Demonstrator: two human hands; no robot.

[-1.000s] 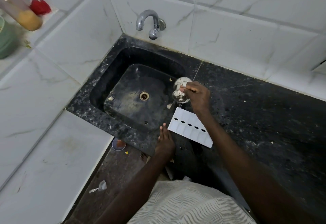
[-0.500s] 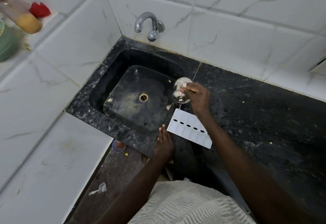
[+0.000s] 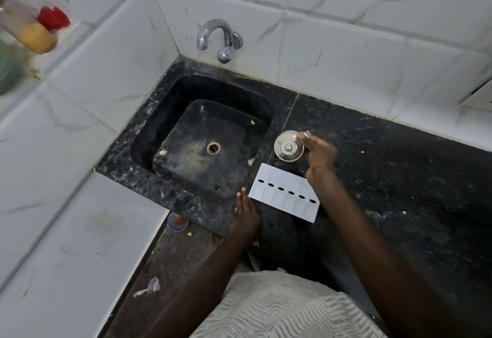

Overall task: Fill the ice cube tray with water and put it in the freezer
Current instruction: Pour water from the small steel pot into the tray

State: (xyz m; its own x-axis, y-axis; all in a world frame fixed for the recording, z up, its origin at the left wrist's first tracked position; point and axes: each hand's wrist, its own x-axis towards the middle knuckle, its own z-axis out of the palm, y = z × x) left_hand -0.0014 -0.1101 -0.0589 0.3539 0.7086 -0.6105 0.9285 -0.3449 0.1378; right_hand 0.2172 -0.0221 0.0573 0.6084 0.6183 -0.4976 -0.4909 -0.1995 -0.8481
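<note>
A white ice cube tray [image 3: 285, 193] with a row of dark oval holes lies flat on the black counter [image 3: 399, 177], just right of the sink. Beyond its far edge stands a small steel pot [image 3: 287, 148], seen from above with a knobbed lid. My right hand [image 3: 319, 153] grips the pot at its right side. My left hand [image 3: 246, 212] rests flat on the counter's front edge, fingers straight, with its fingertips beside the tray's left corner. Whether there is water in the tray's cells cannot be made out.
The black stone sink [image 3: 149, 135] with a drain sits left of the tray, under a chrome tap [image 3: 218, 36] on the tiled wall. A ledge at upper left holds a glass [image 3: 29, 28] and a red item. Litter lies on the floor below.
The steel pot was tilted over the tray's far end, with a thin stream below it. It now sits level, a little to the right. My left hand has stayed put.
</note>
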